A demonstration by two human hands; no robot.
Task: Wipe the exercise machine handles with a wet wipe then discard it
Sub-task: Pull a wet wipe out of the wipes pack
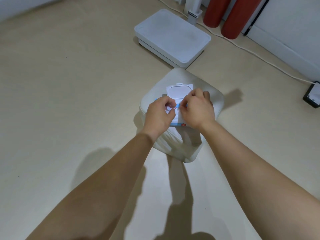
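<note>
Our wet wipe pack (176,119) lies on the stool (214,101), lid (179,91) flipped toward 12 o'clock. Left hand (159,115) at its 9 o'clock and right hand (197,110) at 3 o'clock both pinch its top, fingers curled.

Your white padded stool (183,78) stood on beige smooth floor (69,84); blue-and-white plastic wet-wipe pack (178,117) lay on it.

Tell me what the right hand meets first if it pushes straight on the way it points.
Right hand: likely the blue-and-white wet wipe pack on the white padded stool; its curled fingers seem to pinch it already.
</note>
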